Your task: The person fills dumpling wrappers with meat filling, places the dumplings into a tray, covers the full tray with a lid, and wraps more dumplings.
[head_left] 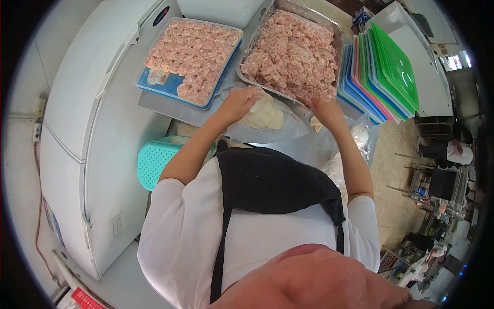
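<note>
Standing at the metal worktop in the head view, the person, in a white top and black apron, has both bare hands out in front. From where I am, the left hand is bent over the edge of some pale, round sheets, which lie on clear plastic just below the big metal pan. Its fingers are curled, but I cannot tell how tight that grip is. The right hand sits at the near edge of the metal pan, which is heaped with minced meat; its fingers are bent too, and I can't make out whether the grip has hold of anything. Over to the left, a clear-rimmed tray carries close rows of meat portions. Coloured lids lean together to the right of the pan.
</note>
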Action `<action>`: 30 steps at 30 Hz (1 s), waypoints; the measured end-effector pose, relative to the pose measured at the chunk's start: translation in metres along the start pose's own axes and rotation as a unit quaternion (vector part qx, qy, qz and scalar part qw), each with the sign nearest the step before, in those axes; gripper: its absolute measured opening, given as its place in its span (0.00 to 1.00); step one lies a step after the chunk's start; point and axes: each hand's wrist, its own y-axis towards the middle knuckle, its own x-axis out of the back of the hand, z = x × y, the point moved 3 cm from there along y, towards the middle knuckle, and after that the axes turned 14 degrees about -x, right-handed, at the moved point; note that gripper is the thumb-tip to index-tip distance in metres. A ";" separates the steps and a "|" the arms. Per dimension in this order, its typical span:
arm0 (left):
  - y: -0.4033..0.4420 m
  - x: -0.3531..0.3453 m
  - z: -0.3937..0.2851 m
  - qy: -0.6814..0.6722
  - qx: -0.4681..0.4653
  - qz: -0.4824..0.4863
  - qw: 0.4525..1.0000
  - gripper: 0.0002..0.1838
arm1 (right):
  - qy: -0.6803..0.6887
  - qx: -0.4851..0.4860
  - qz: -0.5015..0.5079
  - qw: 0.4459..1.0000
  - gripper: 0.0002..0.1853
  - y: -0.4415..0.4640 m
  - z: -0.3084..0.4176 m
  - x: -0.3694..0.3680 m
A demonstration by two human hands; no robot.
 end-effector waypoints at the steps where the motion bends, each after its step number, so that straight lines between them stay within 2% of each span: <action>1: -0.003 0.000 -0.002 -0.016 0.003 -0.003 1.000 0.13 | 0.026 0.012 -0.001 1.000 0.20 0.001 -0.007 0.002; 3: -0.006 -0.002 0.005 -0.041 0.007 0.005 0.999 0.13 | 0.077 0.037 -0.002 0.996 0.20 0.005 -0.020 0.008; 5: -0.011 -0.012 0.023 -0.059 0.013 0.028 0.998 0.14 | 0.033 0.052 -0.061 0.996 0.19 0.003 -0.016 0.029; 9: -0.007 -0.016 0.011 -0.113 0.007 0.047 0.992 0.14 | -0.070 0.089 -0.164 0.980 0.16 0.005 -0.001 0.067; 14: 0.001 -0.023 0.002 -0.168 0.001 0.087 0.982 0.14 | -0.113 0.090 -0.315 0.938 0.12 0.006 0.010 0.110; 15: 0.003 -0.026 0.005 -0.144 -0.050 0.073 0.986 0.14 | -0.110 0.083 -0.335 0.932 0.12 0.009 0.010 0.115; 17: 0.006 -0.031 0.011 -0.095 -0.153 0.046 0.983 0.14 | -0.087 0.113 -0.329 0.934 0.13 0.018 0.017 0.108; 18: 0.007 -0.032 0.011 -0.118 -0.104 0.060 0.986 0.14 | -0.075 0.128 -0.326 0.934 0.13 0.023 0.021 0.101; 20: 0.008 -0.030 0.007 -0.162 -0.002 0.084 0.983 0.14 | -0.083 0.139 -0.259 0.952 0.14 0.033 0.030 0.066; 23: 0.007 -0.037 0.020 -0.199 -0.029 0.035 0.979 0.14 | -0.059 0.131 -0.198 0.970 0.17 0.031 0.040 0.028; 26: 0.007 -0.044 0.033 -0.276 -0.018 0.018 0.961 0.14 | -0.022 0.119 -0.150 0.981 0.19 0.024 0.041 0.001; 30: 0.012 -0.041 0.032 -0.326 0.046 -0.070 0.942 0.13 | 0.084 0.063 -0.059 0.993 0.21 0.019 0.032 -0.018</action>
